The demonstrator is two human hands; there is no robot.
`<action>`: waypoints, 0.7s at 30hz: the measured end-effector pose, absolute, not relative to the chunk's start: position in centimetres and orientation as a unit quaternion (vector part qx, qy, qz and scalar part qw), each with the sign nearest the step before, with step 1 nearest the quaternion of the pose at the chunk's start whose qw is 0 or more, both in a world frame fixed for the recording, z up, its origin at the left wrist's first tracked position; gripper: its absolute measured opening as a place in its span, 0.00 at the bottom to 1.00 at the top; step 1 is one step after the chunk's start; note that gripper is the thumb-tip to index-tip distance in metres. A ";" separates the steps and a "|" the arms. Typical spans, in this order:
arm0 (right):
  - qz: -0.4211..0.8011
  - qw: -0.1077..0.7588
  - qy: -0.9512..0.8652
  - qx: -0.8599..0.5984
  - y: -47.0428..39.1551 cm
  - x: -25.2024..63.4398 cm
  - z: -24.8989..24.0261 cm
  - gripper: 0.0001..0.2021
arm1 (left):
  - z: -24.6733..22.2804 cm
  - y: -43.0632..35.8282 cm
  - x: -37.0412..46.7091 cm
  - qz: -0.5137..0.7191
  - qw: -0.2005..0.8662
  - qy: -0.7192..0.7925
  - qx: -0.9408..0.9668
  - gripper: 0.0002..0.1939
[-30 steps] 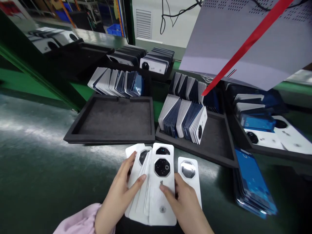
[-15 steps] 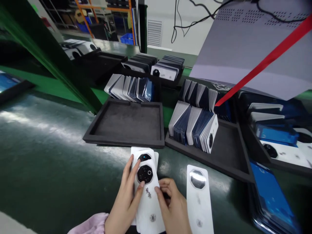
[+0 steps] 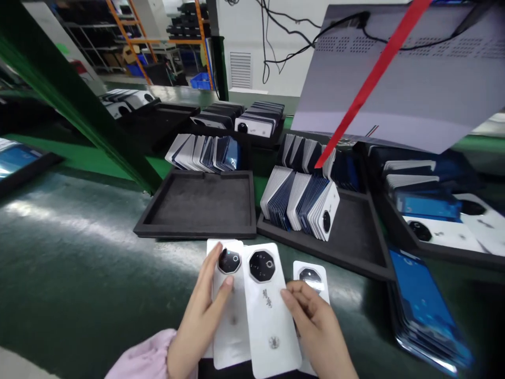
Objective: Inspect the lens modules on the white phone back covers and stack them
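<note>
My right hand [image 3: 315, 321] pinches the right edge of a white phone-shaped panel [image 3: 272, 316] with a black octagonal camera window and small dark markings. Under my left hand [image 3: 205, 305] lies a stack of similar white panels [image 3: 232, 337]; its fingers are spread beside the stack's camera window, with the thumb resting on the top panel. The held panel slightly overlaps the stack's right side. Another white panel [image 3: 321, 284] lies to the right, partly hidden behind my right hand and the held panel.
Beyond the hands sits a black tray [image 3: 197, 230] with a bare inside. To its right, another tray [image 3: 359, 266] holds a row of upright white and blue panels [image 3: 295, 200]. Blue-filmed panels [image 3: 426, 305] are stacked at the right. A red strip [image 3: 371, 84] hangs down in front.
My right hand has moved right with the top panel, off the stack and towards the separate panel. The panel beneath now shows under my left hand. The camera view has shifted slightly.
</note>
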State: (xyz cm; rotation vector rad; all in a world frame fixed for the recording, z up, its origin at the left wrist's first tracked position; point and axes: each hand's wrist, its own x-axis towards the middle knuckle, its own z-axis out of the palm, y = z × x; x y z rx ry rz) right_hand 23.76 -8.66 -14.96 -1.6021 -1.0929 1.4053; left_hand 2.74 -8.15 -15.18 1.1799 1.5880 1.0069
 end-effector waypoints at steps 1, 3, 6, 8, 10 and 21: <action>0.551 0.379 -0.409 -0.620 -8.7 24.1 -14.5 0.20 | -14.3 -7.6 3.0 0.413 0.498 0.612 0.454 0.30; 0.552 0.403 -0.387 -0.619 -8.9 24.6 -13.6 0.21 | -12.6 -6.5 3.8 0.398 0.580 0.562 0.435 0.28; 0.551 0.438 -0.343 -0.622 -9.3 24.7 -12.7 0.20 | -11.0 -5.6 5.7 0.377 0.562 0.560 0.479 0.22; 0.563 0.449 -0.319 -0.616 -9.4 24.7 -12.5 0.20 | -10.8 -5.5 7.0 0.379 0.594 0.528 0.474 0.19; 0.566 0.430 -0.333 -0.619 -9.4 25.1 -12.4 0.19 | -11.2 -5.5 7.7 0.377 0.671 0.481 0.420 0.18; 0.227 0.236 -0.690 -0.646 -13.7 24.3 -17.9 0.36 | -11.7 -4.0 4.7 0.490 0.678 0.520 0.170 0.15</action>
